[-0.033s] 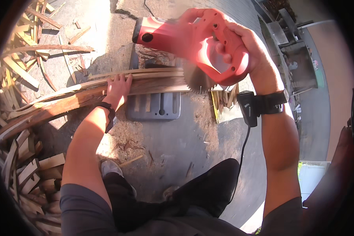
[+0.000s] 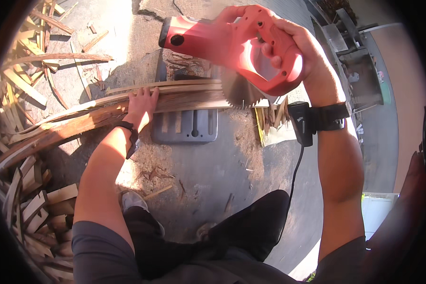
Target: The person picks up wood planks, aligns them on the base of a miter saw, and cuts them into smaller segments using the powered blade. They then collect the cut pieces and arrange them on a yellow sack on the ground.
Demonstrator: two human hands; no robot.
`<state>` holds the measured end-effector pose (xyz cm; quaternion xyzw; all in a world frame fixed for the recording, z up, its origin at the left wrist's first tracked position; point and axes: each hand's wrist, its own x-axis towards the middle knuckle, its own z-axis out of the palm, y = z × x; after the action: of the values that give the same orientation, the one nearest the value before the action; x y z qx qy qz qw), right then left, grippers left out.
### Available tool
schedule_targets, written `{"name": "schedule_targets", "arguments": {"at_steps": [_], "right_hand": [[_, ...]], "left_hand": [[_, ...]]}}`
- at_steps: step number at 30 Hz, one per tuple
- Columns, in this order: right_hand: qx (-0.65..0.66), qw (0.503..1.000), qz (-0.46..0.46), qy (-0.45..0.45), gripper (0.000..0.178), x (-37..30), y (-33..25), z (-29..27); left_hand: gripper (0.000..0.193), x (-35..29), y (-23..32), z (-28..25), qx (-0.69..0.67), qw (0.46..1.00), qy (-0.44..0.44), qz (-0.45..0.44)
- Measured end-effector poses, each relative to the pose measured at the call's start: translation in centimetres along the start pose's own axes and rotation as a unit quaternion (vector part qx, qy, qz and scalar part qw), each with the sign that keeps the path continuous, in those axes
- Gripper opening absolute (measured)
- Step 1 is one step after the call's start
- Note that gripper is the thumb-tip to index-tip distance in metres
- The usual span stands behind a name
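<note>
My right hand [image 2: 300, 52] is wrapped around the D-shaped handle of a red miter saw [image 2: 208, 42]. Its round toothed blade [image 2: 241, 87] stands at the right part of the wood, and I cannot tell whether it touches. Long rough wood strips [image 2: 187, 100], some with bark, lie side by side across the saw's grey base [image 2: 184, 128]. My left hand [image 2: 142, 105] holds these strips left of the blade, its fingers laid over them toward the far side.
Loose wood offcuts [image 2: 31, 90] are heaped at the far left, with cut blocks [image 2: 47, 208] stacked nearer. Short wood pieces [image 2: 274, 116] sit in a yellow-edged bag right of the blade. Sawdust [image 2: 151, 165] covers the ground. A black cable [image 2: 293, 175] hangs from my right wrist device.
My right hand and the saw handle have shifted slightly up and right, and more of the blade shows. The left hand and the wood strips stay in place.
</note>
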<state>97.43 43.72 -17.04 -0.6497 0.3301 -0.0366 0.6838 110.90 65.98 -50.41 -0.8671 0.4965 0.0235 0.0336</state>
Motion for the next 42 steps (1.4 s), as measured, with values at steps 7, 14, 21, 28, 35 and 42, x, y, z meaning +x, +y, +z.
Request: {"name": "schedule_targets", "arguments": {"at_steps": [7, 14, 21, 28, 35, 42], "right_hand": [[-0.026, 0.996, -0.05, -0.062, 0.029, -1.3, -1.6, 2.5], [-0.114, 0.984, -0.069, -0.122, 0.027, -1.9, -0.7, 2.7], [-0.191, 0.953, -0.11, -0.208, 0.025, -1.6, -1.1, 2.4], [-0.229, 0.923, -0.153, -0.27, 0.024, -1.4, -1.7, 2.4], [-0.217, 0.9, -0.214, -0.313, 0.023, -1.0, -1.6, 1.2], [-0.204, 0.914, -0.281, -0.21, 0.023, -1.2, 1.7, -0.5]], "left_hand": [[0.066, -0.4, -0.4, 0.0, -0.006, 1.0, 0.008, -0.016], [0.065, -0.3, -0.1, -0.3, -0.011, 1.0, 0.01, -0.012], [0.065, -0.3, -0.2, -0.1, -0.014, 1.0, 0.008, -0.009], [0.064, -0.3, -0.3, 0.2, -0.002, 1.0, 0.025, -0.008], [0.065, 0.0, -0.3, -0.1, -0.008, 1.0, 0.01, 0.002], [0.065, -0.1, -0.6, 0.3, -0.008, 1.0, 0.012, -0.003]]}}
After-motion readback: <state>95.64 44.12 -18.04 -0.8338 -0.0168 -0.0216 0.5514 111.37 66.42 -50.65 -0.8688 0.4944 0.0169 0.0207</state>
